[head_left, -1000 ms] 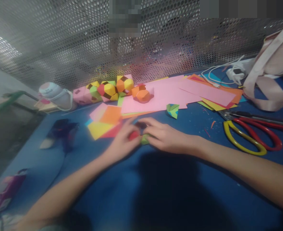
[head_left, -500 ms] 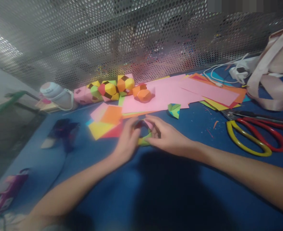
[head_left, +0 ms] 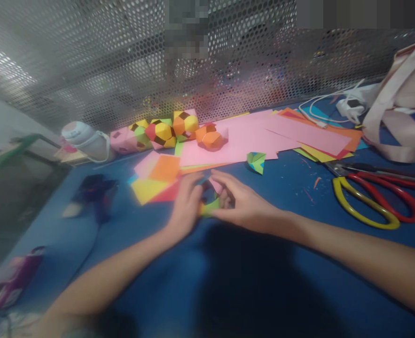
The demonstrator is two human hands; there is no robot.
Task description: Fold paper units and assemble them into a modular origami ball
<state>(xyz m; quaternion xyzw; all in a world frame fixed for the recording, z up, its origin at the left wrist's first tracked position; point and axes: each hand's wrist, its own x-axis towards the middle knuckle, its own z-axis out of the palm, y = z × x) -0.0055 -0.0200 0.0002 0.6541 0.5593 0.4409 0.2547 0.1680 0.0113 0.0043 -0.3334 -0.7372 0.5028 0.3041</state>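
Note:
Both my hands meet over the blue table (head_left: 228, 281) around a small folded paper piece (head_left: 210, 206) with green and pink showing. My left hand (head_left: 185, 206) curls its fingers against the piece's left side. From the right, my right hand (head_left: 240, 202) pinches it between thumb and fingers. Most of the piece is hidden between the fingers. Just behind the left hand lie loose yellow, orange and red paper squares (head_left: 156, 180). A small green and blue folded unit (head_left: 255, 161) sits beyond my right hand.
Several multicoloured paper balls (head_left: 172, 129) line the perforated metal wall. Large pink sheets (head_left: 249, 136) lie behind. Red and yellow scissors (head_left: 376, 197) lie at right, a pink bag (head_left: 401, 112) and white charger cable (head_left: 334, 105) beyond. A white bottle (head_left: 85, 141) lies at left.
My hands have opened slightly around the paper piece, and its green edge now shows between them. They stay in nearly the same spot on the table.

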